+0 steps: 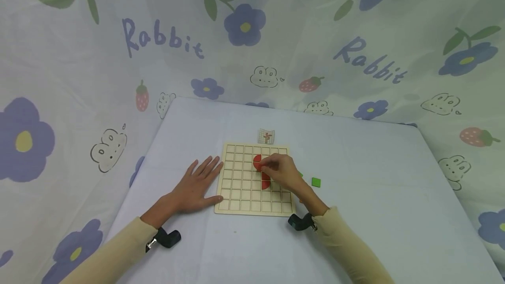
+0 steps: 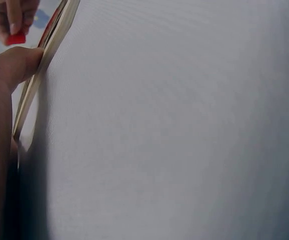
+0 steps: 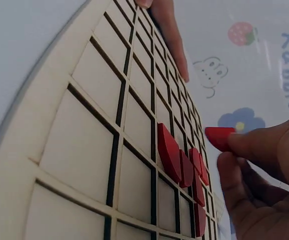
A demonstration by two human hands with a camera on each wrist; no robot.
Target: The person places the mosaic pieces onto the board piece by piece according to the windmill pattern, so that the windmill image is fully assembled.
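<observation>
The right hand pinches a red piece above the grid board, about one o'clock from its centre, near other red pieces. It would probably seat best lowered level and squared to one cell, without nudging neighbours. The left hand, fingers spread and gripping nothing, touches the board's nine o'clock edge, which should steady it. A green tile lies at three o'clock, a small card at twelve, on the white table; flower-printed cloth hangs behind

The grid board is matt wood; red pieces — smooth.
</observation>
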